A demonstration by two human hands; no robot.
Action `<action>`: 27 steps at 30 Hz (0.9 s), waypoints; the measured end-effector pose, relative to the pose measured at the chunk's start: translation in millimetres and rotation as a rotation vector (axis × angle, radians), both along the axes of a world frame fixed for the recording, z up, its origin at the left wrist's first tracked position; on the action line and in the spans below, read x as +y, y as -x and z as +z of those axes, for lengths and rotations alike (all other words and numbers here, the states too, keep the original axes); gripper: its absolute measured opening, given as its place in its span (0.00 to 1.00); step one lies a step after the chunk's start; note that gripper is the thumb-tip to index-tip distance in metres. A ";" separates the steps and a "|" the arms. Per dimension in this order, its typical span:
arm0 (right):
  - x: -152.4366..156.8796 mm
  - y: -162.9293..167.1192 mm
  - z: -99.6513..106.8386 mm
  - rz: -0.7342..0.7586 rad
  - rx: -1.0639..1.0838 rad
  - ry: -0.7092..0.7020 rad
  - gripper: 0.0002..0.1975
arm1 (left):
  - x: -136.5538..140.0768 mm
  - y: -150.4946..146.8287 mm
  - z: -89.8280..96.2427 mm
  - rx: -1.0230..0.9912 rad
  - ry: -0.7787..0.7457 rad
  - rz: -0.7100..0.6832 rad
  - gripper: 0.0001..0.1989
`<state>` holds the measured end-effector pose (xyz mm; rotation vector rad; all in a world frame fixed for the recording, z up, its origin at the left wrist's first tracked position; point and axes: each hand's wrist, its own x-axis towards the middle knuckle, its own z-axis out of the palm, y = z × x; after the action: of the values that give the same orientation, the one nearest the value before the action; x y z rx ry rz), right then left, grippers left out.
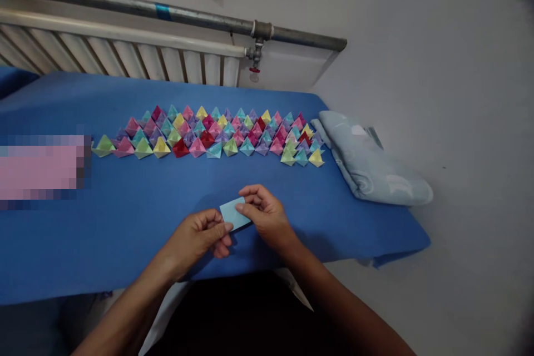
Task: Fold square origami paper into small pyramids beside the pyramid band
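Above the near part of the blue sheet (137, 206), a pale blue paper (232, 214) lies directly between the two hands; its long axis seems to run across from one hand to the other, rising a little toward the right, though the right thumb and fingers hide that end; neither hand is nearer, since both touch it; the left hand (199, 236) pinches the lower left corner, thumb on top and fingers curled beneath, with no gap but the thickness of the sheet; the right hand (269, 217) holds the other end just as narrowly, its thumb flat on the upper face and its fingers bent round behind the top edge; beyond the paper, apart from both hands, stand rows of small folded shapes (231, 147) in many colours, their points up; to the right of the rows lies a folded blanket (371, 164); behind the sheet's far edge runs a radiator (120, 57).
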<state>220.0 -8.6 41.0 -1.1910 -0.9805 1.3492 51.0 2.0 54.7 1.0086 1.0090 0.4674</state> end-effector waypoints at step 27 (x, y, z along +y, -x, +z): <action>5.0 5.2 -2.3 0.359 -1.072 -0.429 0.07 | -5.3 33.1 -40.1 0.543 -1.479 -0.299 0.11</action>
<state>214.8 -3.6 38.7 -1.4290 -2.1919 0.6006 17.9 -3.2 14.6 2.6751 0.8606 0.7069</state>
